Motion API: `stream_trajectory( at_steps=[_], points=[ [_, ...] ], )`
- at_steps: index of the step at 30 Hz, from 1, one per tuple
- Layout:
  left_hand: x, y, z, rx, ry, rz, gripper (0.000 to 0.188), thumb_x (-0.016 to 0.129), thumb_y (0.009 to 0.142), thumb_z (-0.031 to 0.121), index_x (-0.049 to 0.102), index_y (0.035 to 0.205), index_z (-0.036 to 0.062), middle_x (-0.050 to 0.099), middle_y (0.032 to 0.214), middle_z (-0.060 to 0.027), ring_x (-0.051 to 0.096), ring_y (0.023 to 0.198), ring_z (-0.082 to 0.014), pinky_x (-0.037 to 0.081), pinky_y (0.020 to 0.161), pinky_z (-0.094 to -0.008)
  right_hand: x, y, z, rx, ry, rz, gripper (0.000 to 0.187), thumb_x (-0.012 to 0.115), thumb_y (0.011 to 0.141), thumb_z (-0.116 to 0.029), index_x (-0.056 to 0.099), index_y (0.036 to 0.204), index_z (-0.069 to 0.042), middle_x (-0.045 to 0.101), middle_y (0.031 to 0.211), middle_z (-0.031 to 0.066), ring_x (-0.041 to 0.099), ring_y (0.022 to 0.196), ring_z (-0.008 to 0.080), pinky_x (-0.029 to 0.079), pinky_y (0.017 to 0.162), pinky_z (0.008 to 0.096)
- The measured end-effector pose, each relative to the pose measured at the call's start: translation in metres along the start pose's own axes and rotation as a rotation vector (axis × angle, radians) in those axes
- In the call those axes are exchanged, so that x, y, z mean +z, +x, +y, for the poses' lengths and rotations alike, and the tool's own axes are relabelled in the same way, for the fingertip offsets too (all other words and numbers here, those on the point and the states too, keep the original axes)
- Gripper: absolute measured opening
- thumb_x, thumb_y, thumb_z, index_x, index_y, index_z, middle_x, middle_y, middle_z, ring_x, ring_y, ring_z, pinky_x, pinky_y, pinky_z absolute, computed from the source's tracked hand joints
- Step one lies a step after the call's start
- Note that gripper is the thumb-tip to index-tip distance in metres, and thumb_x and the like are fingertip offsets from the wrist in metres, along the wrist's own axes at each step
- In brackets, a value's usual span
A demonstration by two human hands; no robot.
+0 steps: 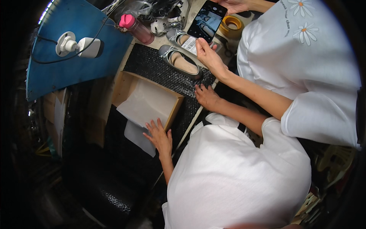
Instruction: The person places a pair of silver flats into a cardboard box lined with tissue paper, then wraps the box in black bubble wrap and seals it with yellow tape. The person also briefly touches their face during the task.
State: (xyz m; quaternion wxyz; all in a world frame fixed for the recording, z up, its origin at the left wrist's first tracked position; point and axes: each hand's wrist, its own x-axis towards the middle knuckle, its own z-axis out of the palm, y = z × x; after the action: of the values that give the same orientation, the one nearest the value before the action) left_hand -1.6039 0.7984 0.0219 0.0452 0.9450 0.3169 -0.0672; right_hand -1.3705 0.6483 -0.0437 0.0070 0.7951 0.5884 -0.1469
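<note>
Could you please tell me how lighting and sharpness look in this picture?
Head view: the rim falls to black, the edges of the blue panel bend; glints speckle the black textured sheet; the white shirt at lower middle is bright; the left hand and right hand look fairly clear; a reddish patch at the bottom edge is blurred.

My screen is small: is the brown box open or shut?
Open: no lid covers the brown box, and the white paper inside shows.

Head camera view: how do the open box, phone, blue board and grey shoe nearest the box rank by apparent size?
1. Blue board
2. Open box
3. Phone and grey shoe: too alike to rank, as the phone may be nearer the camera.
</note>
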Motion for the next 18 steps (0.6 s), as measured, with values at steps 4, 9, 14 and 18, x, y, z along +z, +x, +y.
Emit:
stream_trajectory(
  at_steps=[4,9,14,18],
  points=[
    [0.0000,-0.0002,0.0010,0.010,-0.042,0.041,0.071,0.065,0.082,0.022,0.032,0.143,0.0062,0.026,0.147,-0.0224,0.011,0.140,-0.0403,-0.001,0.108,-0.0630,0.0003,0.0056,-0.0025,0.010,-0.033,0.014,0.046,0.051,0.083,-0.010,0.049,0.124,0.009,0.037,0.137,0.0299,0.043,0.121,0.0441,0.043,0.091,0.0541],
    [-0.0003,-0.0008,0.0018,0.002,-0.059,0.031,0.070,0.065,0.082,0.023,0.033,0.142,0.0058,0.026,0.146,-0.0225,0.010,0.141,-0.0402,0.000,0.108,-0.0625,0.0047,0.0086,-0.0041,-0.005,-0.048,0.128,0.033,0.053,0.081,-0.012,0.061,0.108,0.006,0.047,0.125,0.0304,0.048,0.113,0.0429,0.046,0.082,0.0504],
    [0.0001,-0.0007,0.0010,0.015,-0.062,0.034,0.069,0.065,0.082,0.024,0.035,0.141,0.0065,0.027,0.146,-0.0226,0.010,0.140,-0.0404,0.001,0.108,-0.0626,0.0047,0.0085,-0.0036,-0.021,-0.049,0.136,0.032,0.054,0.081,-0.011,0.061,0.107,0.007,0.047,0.124,0.0309,0.049,0.111,0.0429,0.046,0.081,0.0500],
    [0.0032,-0.0003,-0.0005,0.010,-0.053,0.031,0.069,0.065,0.082,0.026,0.035,0.141,0.0082,0.027,0.145,-0.0217,0.010,0.140,-0.0403,0.003,0.108,-0.0636,0.0034,0.0076,-0.0034,-0.024,-0.033,0.159,0.033,0.055,0.080,-0.011,0.061,0.107,0.008,0.047,0.124,0.0315,0.049,0.112,0.0435,0.046,0.081,0.0502]
  ],
)
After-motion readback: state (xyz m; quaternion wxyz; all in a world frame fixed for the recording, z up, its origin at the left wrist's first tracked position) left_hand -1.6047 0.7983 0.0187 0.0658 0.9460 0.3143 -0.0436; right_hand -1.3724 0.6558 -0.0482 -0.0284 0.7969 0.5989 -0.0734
